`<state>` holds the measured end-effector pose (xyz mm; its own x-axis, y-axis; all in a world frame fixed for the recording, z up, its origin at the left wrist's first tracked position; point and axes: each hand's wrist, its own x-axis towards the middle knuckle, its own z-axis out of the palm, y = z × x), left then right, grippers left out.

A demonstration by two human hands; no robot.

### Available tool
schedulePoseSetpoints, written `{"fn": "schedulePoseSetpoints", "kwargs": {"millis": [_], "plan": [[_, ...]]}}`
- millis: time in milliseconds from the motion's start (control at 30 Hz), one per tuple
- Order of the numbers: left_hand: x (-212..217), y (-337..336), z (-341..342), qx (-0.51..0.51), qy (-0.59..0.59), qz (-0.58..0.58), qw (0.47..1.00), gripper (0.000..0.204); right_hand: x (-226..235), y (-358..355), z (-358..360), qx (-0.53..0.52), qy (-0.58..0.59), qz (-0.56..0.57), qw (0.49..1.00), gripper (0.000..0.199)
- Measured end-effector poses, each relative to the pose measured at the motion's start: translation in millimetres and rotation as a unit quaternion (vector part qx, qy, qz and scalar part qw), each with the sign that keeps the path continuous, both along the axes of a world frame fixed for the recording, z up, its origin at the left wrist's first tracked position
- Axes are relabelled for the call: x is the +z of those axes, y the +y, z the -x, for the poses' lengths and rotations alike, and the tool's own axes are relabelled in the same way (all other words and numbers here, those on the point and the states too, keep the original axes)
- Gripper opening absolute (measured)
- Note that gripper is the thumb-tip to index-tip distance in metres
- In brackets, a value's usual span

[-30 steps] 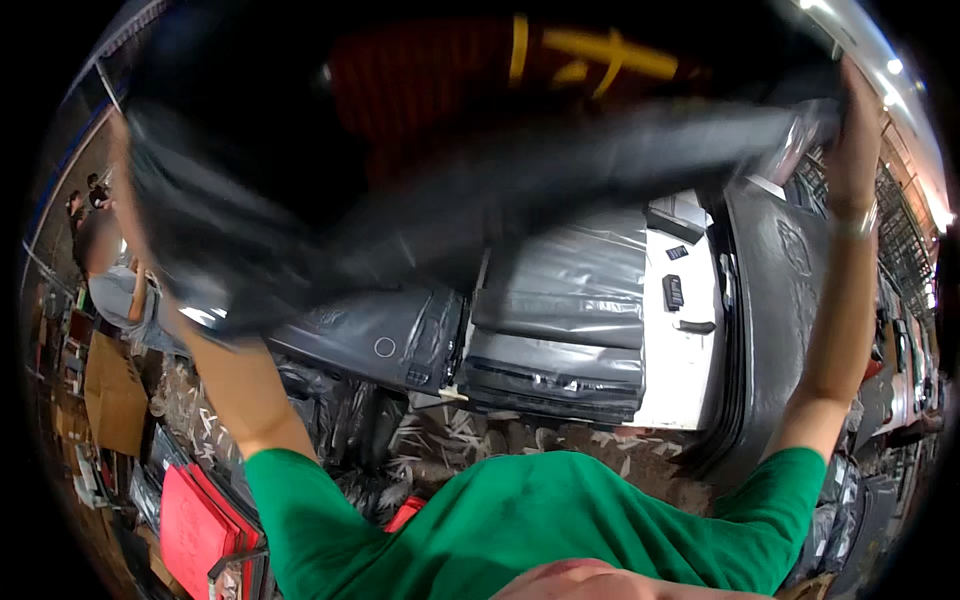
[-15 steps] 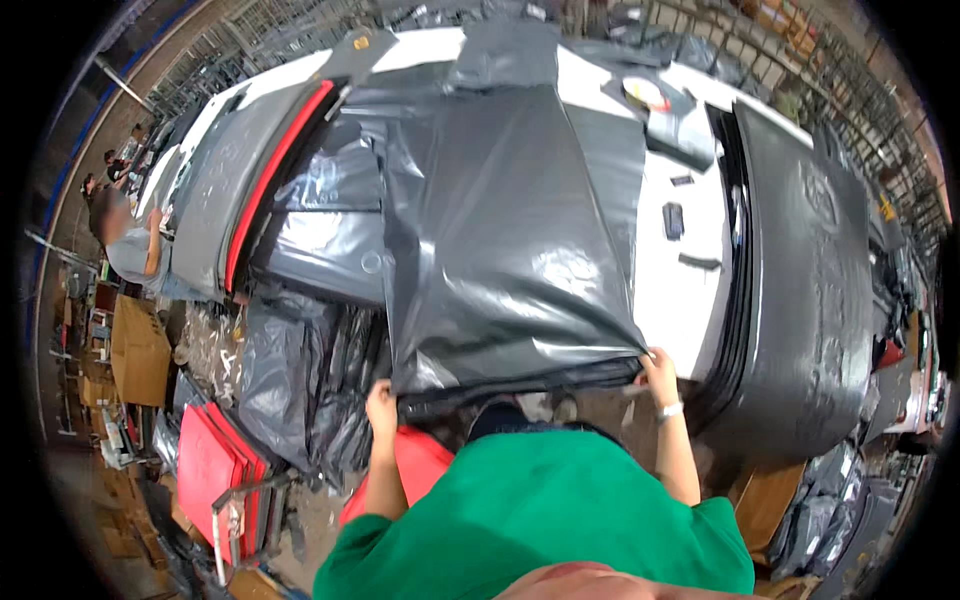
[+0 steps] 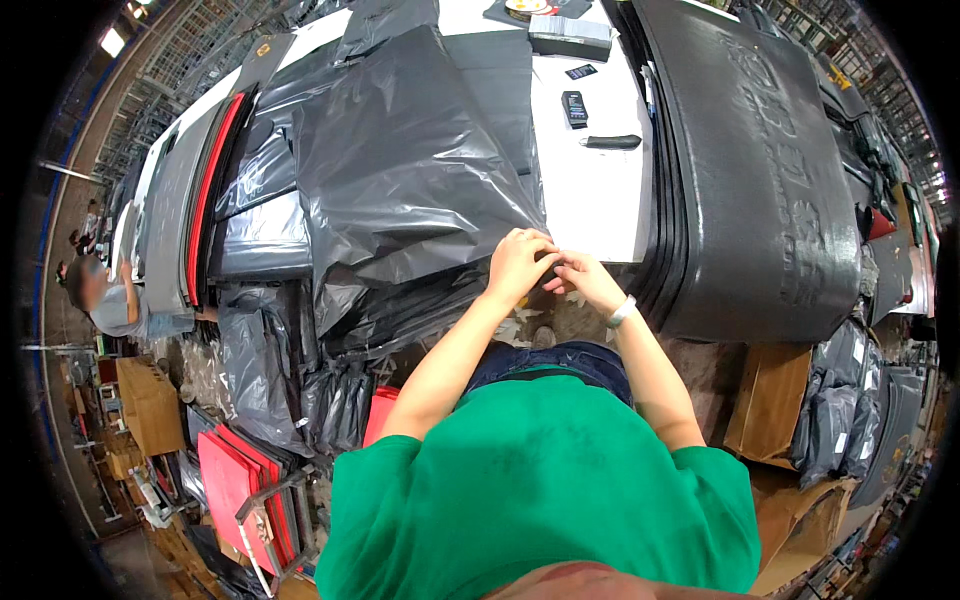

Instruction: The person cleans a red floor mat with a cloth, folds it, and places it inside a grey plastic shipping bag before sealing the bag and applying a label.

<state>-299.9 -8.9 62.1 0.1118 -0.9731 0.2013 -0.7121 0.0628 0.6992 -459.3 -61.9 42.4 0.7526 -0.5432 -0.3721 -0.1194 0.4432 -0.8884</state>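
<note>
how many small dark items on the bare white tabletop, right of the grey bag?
3 visible: a small flat card farthest back, a dark handheld device below it, and a dark slim bar nearest the hands. More may sit under the grey plastic bag.

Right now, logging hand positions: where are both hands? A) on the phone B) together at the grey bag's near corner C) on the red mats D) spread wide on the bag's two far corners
B: left hand and right hand meet at the near corner of the grey plastic bag, by the table edge.

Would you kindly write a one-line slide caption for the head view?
Both hands, left hand and right hand, pinch the near corner of a grey plastic bag spread on the white table.
</note>
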Motion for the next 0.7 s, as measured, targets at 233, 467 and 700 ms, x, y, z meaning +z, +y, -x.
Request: {"fn": "schedulePoseSetpoints", "kwargs": {"millis": [233,467,700], "plan": [[-24,152,-7,0.151,0.315,-0.086,0.933,0.013,-14,3,14,-0.038,0.0,-0.1,0.994,0.027],[-122,443,4,0.452,0.269,-0.433,0.732,0.014,-15,-8,27,-0.003,0.107,0.081,0.991,0.025],[-30,261,-47,0.224,0.127,-0.158,0.953,0.016,91,1,-20,0.005,0.058,0.15,0.987,0.024]]}}
